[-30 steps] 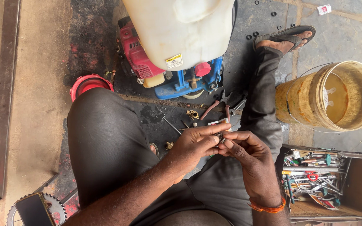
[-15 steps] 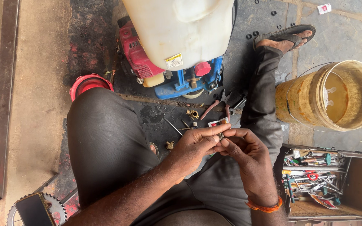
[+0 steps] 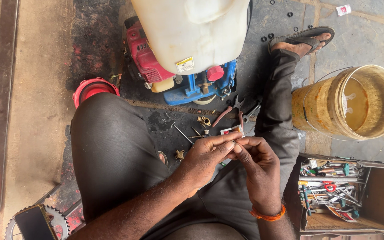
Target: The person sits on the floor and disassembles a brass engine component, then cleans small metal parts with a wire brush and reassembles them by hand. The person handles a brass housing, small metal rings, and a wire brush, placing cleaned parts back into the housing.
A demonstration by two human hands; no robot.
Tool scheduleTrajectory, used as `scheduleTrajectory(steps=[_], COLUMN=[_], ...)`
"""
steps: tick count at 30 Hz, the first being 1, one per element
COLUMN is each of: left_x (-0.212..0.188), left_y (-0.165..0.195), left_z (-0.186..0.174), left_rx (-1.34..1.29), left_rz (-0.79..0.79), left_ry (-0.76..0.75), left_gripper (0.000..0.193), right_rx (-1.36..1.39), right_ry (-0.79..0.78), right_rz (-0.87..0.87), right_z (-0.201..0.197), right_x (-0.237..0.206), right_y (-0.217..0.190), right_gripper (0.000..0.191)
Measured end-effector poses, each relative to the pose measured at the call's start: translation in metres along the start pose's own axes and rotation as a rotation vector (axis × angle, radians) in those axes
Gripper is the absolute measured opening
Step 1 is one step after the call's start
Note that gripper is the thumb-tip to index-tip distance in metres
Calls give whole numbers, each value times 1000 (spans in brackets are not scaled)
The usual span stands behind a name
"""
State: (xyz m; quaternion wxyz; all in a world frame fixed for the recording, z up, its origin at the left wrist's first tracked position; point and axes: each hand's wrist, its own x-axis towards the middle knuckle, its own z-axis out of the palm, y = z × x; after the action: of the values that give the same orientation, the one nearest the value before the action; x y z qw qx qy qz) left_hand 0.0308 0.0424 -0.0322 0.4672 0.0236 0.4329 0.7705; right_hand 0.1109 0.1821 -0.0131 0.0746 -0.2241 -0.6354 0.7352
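Note:
My left hand [image 3: 207, 155] and my right hand [image 3: 256, 164] meet fingertip to fingertip above my lap. Both pinch one very small part between thumb and forefinger; it is too small to name. Just beyond the fingers lies a small red and white packet [image 3: 231, 130] on the oily ground. An orange band circles my right wrist. A machine with a white tank [image 3: 192, 31], a red engine [image 3: 143, 55] and a blue frame [image 3: 196, 89] stands in front of my knees.
Red-handled pliers [image 3: 230, 113], small brass fittings [image 3: 204, 121] and thin rods lie between my legs. A yellowed bucket [image 3: 352, 104] stands at right, a wooden box of hand tools [image 3: 334, 186] below it. A red cap [image 3: 92, 89], a phone [image 3: 34, 222] on a sprocket lie left.
My hands have drawn slightly closer together and shifted a little; the fingertips work on the same tiny part. Nothing else has moved.

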Motion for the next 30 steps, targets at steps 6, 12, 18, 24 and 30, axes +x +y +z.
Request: scheduleTrajectory(steps=[6, 12, 18, 24, 30], left_x=[-1, -2, -2, 0, 1], left_y=[2, 4, 9, 7, 5], left_z=[0, 1, 1, -3, -11], left_rx=[-31, -9, 69, -36, -227], left_rz=[-32, -39, -131, -116, -104], left_ry=[125, 69, 78, 66, 83], left_gripper=[39, 36, 36, 32, 35], right_rx=[-5, -34, -52, -109, -424], right_ry=[10, 41, 27, -25, -2], right_rz=[4, 11, 53, 16, -236], right_z=[0, -3, -8, -6, 12], right_x=[2, 5, 3, -1, -13], right_y=[2, 5, -4, -16, -22], right_gripper=[16, 16, 16, 21, 19])
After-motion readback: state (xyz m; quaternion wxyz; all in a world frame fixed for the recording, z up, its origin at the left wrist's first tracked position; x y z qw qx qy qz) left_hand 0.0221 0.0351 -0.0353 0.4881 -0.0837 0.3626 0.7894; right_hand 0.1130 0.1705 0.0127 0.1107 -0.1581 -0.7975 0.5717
